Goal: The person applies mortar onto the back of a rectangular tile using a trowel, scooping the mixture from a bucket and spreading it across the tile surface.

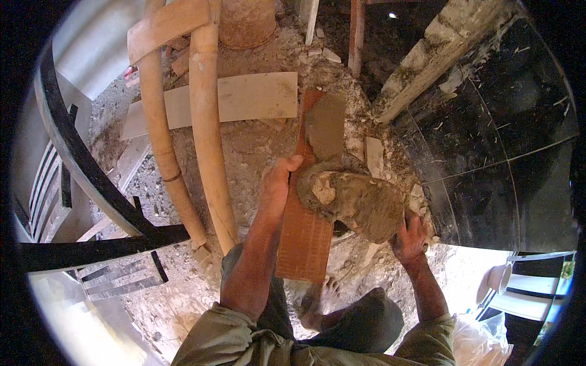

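Orange-red slab [303, 250] — left hand [281, 182] at its edge, grip hidden; right hand [411, 240] half-curled, clasping mortar-caked piece [363, 204] by right end.

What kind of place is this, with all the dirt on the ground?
Probably a building site, or a room being repaired. A reddish slab carries wet-looking, mortar-like paste, bits of rubble lie about, and two thick poles are nearby.

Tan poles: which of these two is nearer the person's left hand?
The right-hand pole, which looks thicker; in the picture it runs between the left hand and the other, left-hand pole.
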Action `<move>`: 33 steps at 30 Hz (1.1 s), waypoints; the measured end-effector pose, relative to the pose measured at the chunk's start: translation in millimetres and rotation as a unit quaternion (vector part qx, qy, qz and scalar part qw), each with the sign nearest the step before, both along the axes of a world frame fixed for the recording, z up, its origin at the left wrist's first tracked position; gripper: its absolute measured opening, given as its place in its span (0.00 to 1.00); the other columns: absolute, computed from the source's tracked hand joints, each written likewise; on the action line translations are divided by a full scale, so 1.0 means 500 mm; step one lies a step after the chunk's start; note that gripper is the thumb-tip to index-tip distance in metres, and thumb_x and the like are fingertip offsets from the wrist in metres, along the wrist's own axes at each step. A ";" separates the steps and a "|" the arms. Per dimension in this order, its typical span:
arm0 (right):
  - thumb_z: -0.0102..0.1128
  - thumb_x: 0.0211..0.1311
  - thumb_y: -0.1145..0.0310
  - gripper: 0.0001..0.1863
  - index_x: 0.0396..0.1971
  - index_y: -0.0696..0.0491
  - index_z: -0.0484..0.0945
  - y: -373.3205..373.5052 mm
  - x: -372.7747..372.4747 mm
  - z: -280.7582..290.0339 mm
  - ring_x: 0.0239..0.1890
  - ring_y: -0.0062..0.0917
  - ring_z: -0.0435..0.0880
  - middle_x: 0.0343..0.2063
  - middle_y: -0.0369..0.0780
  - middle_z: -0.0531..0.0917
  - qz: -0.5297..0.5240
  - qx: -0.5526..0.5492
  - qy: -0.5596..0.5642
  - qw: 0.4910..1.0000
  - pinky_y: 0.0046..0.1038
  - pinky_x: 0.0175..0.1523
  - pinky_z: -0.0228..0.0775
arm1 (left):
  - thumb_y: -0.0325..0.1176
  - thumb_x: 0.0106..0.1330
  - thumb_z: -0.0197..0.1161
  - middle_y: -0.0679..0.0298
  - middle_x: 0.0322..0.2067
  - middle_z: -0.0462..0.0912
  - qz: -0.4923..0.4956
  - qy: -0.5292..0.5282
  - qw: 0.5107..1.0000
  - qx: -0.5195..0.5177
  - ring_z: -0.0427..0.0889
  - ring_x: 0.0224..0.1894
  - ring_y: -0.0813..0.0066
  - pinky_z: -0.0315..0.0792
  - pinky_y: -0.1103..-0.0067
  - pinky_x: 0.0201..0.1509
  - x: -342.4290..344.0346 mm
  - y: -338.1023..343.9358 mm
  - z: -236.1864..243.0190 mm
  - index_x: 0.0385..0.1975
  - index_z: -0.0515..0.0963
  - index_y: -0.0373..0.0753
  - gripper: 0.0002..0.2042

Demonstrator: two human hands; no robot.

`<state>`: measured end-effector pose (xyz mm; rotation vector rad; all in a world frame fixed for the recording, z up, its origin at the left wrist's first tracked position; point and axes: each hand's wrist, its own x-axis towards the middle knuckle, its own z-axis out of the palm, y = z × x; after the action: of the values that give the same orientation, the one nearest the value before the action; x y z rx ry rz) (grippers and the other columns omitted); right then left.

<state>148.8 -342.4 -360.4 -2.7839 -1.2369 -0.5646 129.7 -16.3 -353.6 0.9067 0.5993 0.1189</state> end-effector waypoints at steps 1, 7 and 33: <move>0.59 0.47 0.67 0.26 0.50 0.54 0.70 0.001 0.007 0.002 0.36 0.42 0.75 0.36 0.49 0.73 -0.007 -0.001 0.011 1.000 0.44 0.34 0.68 | 0.44 0.57 0.58 0.63 0.36 0.79 0.001 0.000 1.000 0.000 0.74 0.39 0.75 0.66 0.80 0.45 -0.002 0.000 0.008 0.36 0.78 0.33 0.18; 0.58 0.45 0.67 0.26 0.49 0.54 0.70 0.009 0.036 0.009 0.39 0.43 0.75 0.38 0.48 0.73 -0.018 0.005 0.014 1.000 0.44 0.41 0.67 | 0.44 0.58 0.57 0.64 0.36 0.79 -0.023 0.003 0.998 0.053 0.74 0.39 0.74 0.66 0.79 0.46 -0.014 -0.006 0.068 0.38 0.78 0.32 0.19; 0.61 0.33 0.70 0.30 0.46 0.54 0.71 -0.004 -0.067 -0.033 0.32 0.45 0.73 0.35 0.47 0.73 0.010 0.058 0.142 0.988 0.44 0.34 0.68 | 0.47 0.61 0.56 0.62 0.41 0.77 0.002 0.025 0.994 0.105 0.74 0.42 0.75 0.66 0.77 0.47 0.018 -0.012 0.011 0.36 0.77 0.36 0.18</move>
<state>115.1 -344.6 -376.9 -2.6358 -1.1324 -0.2191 138.7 -22.4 -348.3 1.1152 0.6437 0.1658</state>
